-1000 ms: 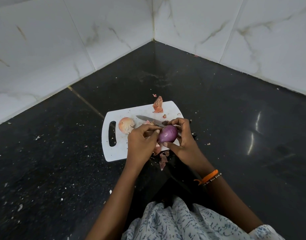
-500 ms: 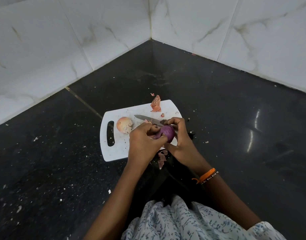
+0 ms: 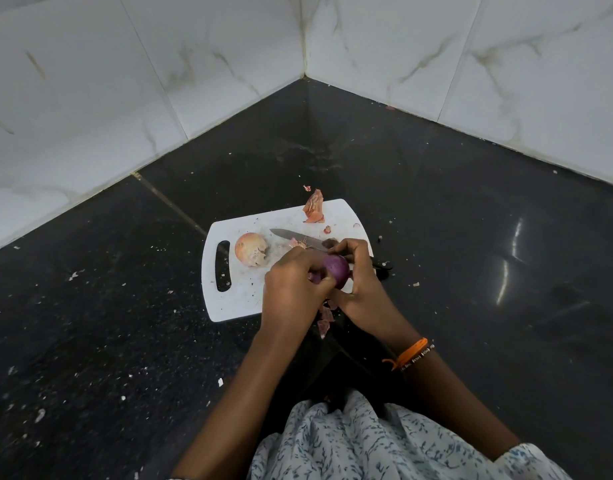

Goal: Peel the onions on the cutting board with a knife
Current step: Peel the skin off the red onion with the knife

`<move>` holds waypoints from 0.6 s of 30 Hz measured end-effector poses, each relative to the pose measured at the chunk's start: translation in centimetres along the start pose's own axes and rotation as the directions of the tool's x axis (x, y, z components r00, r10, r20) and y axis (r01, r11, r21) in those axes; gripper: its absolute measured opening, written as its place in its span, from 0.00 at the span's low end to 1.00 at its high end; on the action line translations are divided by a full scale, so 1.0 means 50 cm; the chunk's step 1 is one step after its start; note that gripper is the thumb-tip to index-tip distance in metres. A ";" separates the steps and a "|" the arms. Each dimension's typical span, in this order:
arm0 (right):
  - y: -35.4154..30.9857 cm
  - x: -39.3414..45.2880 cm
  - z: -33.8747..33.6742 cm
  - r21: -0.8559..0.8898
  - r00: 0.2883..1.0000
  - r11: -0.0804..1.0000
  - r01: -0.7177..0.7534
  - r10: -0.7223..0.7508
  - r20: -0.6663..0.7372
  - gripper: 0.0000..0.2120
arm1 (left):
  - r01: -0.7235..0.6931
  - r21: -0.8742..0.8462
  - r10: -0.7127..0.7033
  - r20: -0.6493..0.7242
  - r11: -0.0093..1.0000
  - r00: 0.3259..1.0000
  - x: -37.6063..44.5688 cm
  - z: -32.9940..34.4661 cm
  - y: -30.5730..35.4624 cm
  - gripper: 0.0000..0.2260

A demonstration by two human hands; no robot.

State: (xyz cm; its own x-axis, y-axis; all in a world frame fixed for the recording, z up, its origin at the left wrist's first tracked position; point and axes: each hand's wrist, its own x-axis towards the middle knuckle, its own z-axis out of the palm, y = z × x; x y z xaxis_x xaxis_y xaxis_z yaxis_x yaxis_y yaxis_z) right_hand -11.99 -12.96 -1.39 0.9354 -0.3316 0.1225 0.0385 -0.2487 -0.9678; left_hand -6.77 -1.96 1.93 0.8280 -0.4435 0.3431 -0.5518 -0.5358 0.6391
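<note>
Here both hands (image 3: 329,285) cradle the purple onion (image 3: 337,269).

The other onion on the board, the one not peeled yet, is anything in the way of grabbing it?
Nothing visible blocks it. The unpeeled onion sits alone on the cutting board, left of the knife. But the left hand and right hand both hold the purple onion.
</note>
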 end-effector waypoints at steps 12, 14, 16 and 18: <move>0.003 0.004 -0.007 0.054 0.998 0.996 -0.064 0.065 -0.014 0.30 | 0.380 -0.387 -0.363 0.119 0.840 0.924 0.018 -0.010 -0.026 0.03; 0.004 0.004 -0.007 0.069 0.998 0.995 -0.066 0.067 -0.013 0.30 | 0.409 -0.446 -0.380 0.159 0.796 0.911 0.018 -0.013 -0.027 0.05; 0.007 0.003 -0.007 0.070 0.998 0.996 -0.063 0.064 -0.007 0.30 | 0.384 -0.446 -0.353 0.155 0.808 0.923 0.016 -0.012 -0.023 0.06; 0.009 0.004 -0.007 0.074 0.998 0.995 -0.060 0.060 0.000 0.30 | 0.350 -0.455 -0.326 0.134 0.819 0.936 0.013 -0.013 -0.017 0.08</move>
State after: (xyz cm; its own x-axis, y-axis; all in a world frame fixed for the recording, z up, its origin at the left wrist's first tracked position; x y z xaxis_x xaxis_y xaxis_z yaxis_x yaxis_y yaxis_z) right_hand -11.93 -13.45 -1.75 0.9360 -0.3461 0.0641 0.0084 -0.1599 -0.9871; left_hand -5.68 -1.33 2.06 0.9413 -0.3370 0.0209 -0.1168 -0.2669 0.9566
